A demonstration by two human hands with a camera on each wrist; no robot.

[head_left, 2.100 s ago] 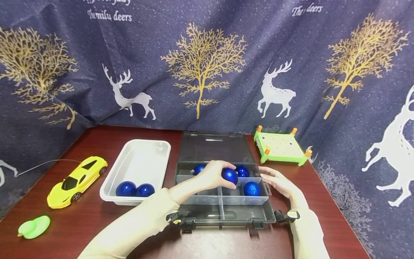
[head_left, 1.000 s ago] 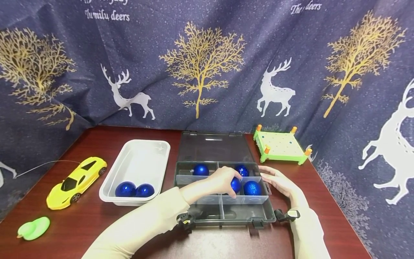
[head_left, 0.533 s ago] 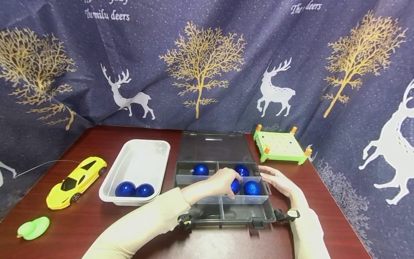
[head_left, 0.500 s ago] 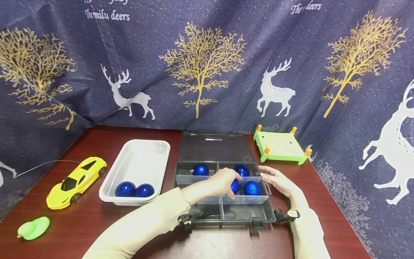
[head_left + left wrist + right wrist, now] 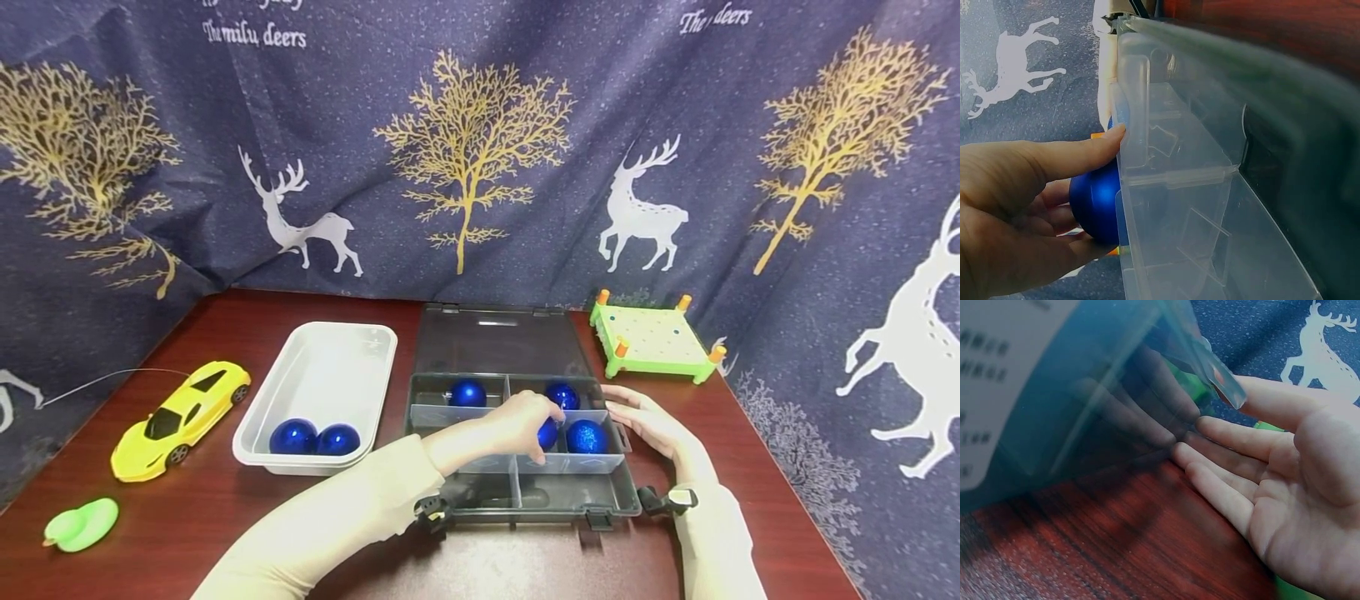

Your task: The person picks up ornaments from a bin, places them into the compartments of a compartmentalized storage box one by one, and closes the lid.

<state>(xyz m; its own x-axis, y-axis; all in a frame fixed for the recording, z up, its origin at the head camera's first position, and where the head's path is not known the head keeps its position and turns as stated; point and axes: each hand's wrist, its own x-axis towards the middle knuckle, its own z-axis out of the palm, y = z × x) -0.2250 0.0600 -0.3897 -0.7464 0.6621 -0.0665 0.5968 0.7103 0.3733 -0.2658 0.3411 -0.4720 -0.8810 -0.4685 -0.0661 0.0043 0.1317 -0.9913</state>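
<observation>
- a person's left hand (image 5: 521,419) pinches a smooth blue ball (image 5: 547,435) inside a dark divided case (image 5: 555,493), in the middle row's right compartment, just beside a glittery blue ball (image 5: 587,437).
- thumb and fingers lie on opposite sides of it, likely because a slick, round surface offers no edge to hook.
- the right hand (image 5: 649,421), its fingers straight rather than curled, touches the case's right wall, apparently bracing the box against a nudge from the left.
- the lid (image 5: 498,346) lies folded back on the bench (image 5: 480,562), leaving the compartments within reach from above.
- one back-left ball (image 5: 467,393) and one back-right ball (image 5: 562,396) sit apart, the dividers seemingly there to stop them rolling together.
- two more balls (image 5: 293,437) rest side by side at the near end of a white tray (image 5: 333,367), whose raised walls presumably pen them in.
- a yellow toy car (image 5: 180,421), a green toy duck (image 5: 81,525) and a green stand (image 5: 651,340) are well apart from the held ball, perhaps to give the arms room.
</observation>
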